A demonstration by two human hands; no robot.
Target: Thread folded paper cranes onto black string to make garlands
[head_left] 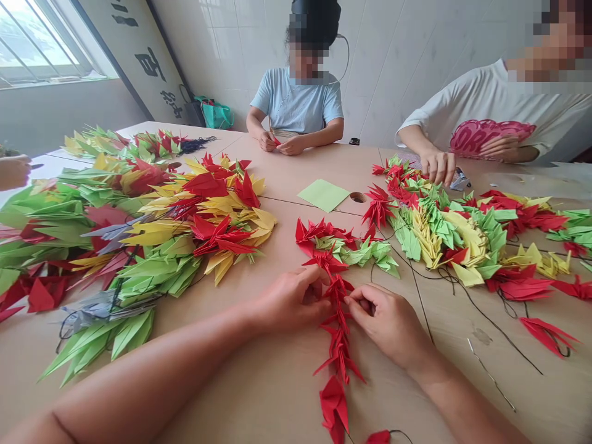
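Note:
A string of red folded paper cranes (341,345) lies on the table in front of me, running toward the near edge. My left hand (296,299) grips it from the left with bent fingers. From the right, my right hand (388,314) pinches the edge of a red crane, thumb and forefinger together. Beyond my hands the string curves into more red cranes and a stretch of green cranes (367,254). Nearest me, a larger red crane (333,404) hangs at its end, and another red piece (378,437) with black thread shows at the bottom edge.
Heaped strings of coloured cranes (152,231) cover the left; another heap (444,237) lies right, with loose black threads. A thin metal wire (491,375) rests near my right arm. Green paper (324,195) lies by a table hole (357,197). Two people sit opposite; another hand (13,171) is left.

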